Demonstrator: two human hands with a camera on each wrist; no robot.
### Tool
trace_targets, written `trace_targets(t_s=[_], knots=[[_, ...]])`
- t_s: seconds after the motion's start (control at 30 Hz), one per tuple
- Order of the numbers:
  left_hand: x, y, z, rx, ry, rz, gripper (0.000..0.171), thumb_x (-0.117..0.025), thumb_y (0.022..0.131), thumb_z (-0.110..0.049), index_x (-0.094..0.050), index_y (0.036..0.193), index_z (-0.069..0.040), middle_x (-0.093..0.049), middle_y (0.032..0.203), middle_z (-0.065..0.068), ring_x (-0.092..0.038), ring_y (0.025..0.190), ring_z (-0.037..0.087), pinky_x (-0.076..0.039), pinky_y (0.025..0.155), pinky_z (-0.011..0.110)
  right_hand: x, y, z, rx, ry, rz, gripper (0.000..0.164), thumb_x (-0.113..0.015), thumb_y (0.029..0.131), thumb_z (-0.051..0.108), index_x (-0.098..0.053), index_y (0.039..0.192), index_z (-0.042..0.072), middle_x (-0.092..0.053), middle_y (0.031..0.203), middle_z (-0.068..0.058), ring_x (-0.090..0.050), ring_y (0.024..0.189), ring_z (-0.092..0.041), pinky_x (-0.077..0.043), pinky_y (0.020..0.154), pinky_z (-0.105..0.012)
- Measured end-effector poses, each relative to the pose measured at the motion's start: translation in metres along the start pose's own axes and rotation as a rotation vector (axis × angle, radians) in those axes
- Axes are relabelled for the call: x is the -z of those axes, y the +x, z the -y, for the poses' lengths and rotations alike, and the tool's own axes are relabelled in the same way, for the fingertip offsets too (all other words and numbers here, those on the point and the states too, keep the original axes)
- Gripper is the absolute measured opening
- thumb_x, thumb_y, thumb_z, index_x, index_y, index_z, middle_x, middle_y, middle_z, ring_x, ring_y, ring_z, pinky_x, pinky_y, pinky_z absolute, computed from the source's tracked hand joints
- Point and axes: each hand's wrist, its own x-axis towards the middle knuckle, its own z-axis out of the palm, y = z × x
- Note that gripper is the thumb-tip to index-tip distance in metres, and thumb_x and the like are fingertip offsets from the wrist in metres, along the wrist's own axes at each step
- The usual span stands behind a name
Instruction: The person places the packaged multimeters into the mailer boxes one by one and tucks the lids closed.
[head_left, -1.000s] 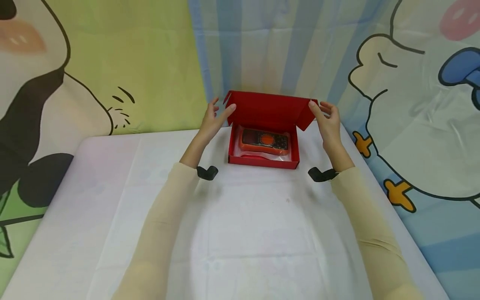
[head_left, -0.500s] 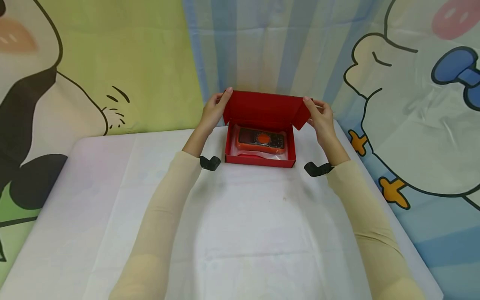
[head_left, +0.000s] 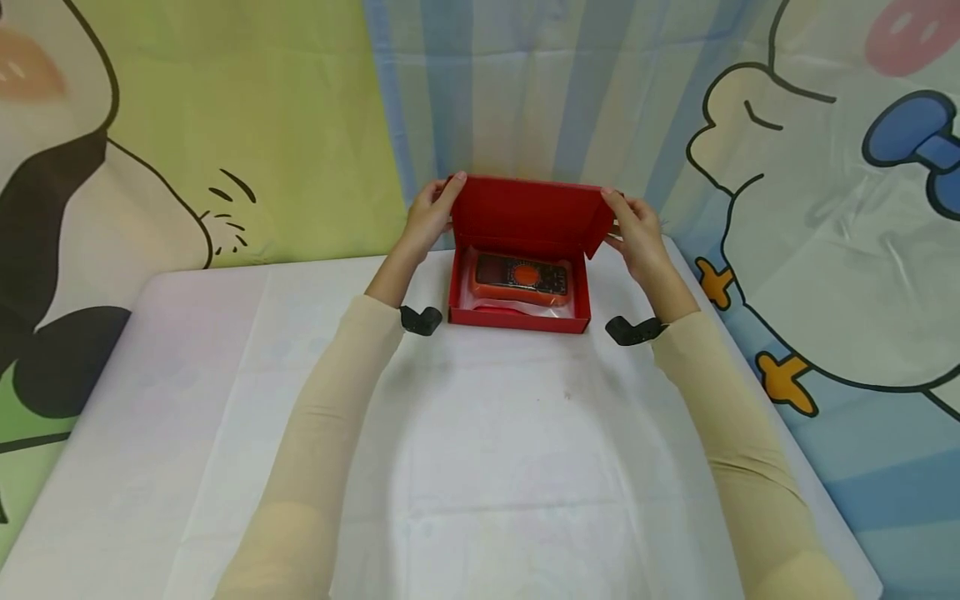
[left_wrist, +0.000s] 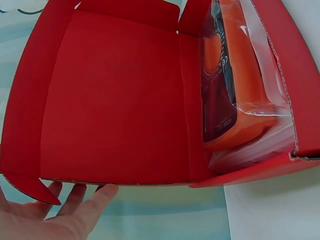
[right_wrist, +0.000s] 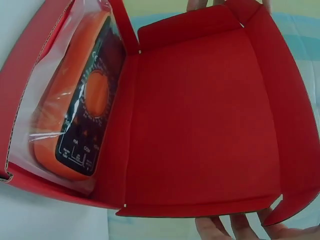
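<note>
A red cardboard box stands on the white-covered table with its lid raised at the back. Inside lies an orange multimeter with a dark face and round orange dial, wrapped in a clear plastic bag. My left hand grips the lid's left edge, thumb at the upper corner, fingers partly hidden behind it. At the opposite edge my right hand holds the lid, its thumb near the upper right corner. The right wrist view shows the right-hand fingertips against the lid's side.
The white tablecloth spreads in front of the box. Behind it hangs a striped cloth backdrop, with cartoon-printed cloth on both sides. A black wrist mount sits at the left cuff and another black mount at the right.
Both hands have closed in from beside the lid and now grip its two sides. The lid's side flaps sit closer in, and the box stays in place.
</note>
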Motion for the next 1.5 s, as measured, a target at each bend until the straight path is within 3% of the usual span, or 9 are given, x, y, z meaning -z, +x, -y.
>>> trace_targets(t_s=[0.27,0.57,1.03,1.2,1.5], knots=[[0.0,0.001,0.001,-0.02,-0.048,0.034,0.065,-0.049,0.098,-0.047,-0.028,0.153,-0.019,-0.043,0.146,0.015,-0.052,0.123,0.031,-0.045,0.105,0.046,0.001,0.004,-0.003,0.022,0.022,0.031,0.035,-0.061,0.094,0.041,-0.053,0.115,0.014,-0.053,0.114,-0.003,-0.058,0.097,-0.023,-0.039,0.11,-0.05],[0.001,0.001,0.006,-0.051,-0.086,0.054,0.05,-0.052,0.098,-0.045,-0.045,0.14,-0.02,-0.054,0.133,0.009,-0.058,0.109,0.028,-0.049,0.1,0.049,0.007,0.005,-0.006,0.033,-0.027,0.079,0.032,-0.055,0.096,0.046,-0.05,0.118,0.022,-0.049,0.126,0.0,-0.052,0.104,-0.022,-0.039,0.108,-0.052],[0.005,-0.004,0.007,-0.082,-0.056,0.058,0.047,-0.049,0.1,-0.043,-0.044,0.139,-0.018,-0.053,0.133,0.011,-0.057,0.115,0.035,-0.047,0.101,0.053,0.006,0.001,-0.006,0.05,-0.069,0.081,0.034,-0.054,0.096,0.048,-0.05,0.116,0.02,-0.048,0.128,-0.005,-0.052,0.109,-0.029,-0.039,0.108,-0.055],[0.007,-0.006,0.01,-0.1,-0.089,0.065,0.043,-0.052,0.099,-0.042,-0.047,0.135,-0.019,-0.054,0.124,0.008,-0.061,0.108,0.029,-0.05,0.098,0.051,0.008,-0.001,-0.005,0.047,-0.05,0.077,0.029,-0.056,0.096,0.045,-0.051,0.111,0.021,-0.051,0.122,-0.002,-0.056,0.101,-0.024,-0.047,0.103,-0.049],[0.009,-0.012,0.015,-0.117,-0.106,0.038,0.04,-0.052,0.098,-0.04,-0.052,0.13,-0.017,-0.054,0.115,0.006,-0.063,0.1,0.026,-0.051,0.095,0.053,0.011,-0.008,-0.007,0.068,-0.044,0.105,0.028,-0.058,0.095,0.044,-0.053,0.109,0.02,-0.052,0.121,-0.002,-0.057,0.097,-0.022,-0.059,0.08,-0.031]])
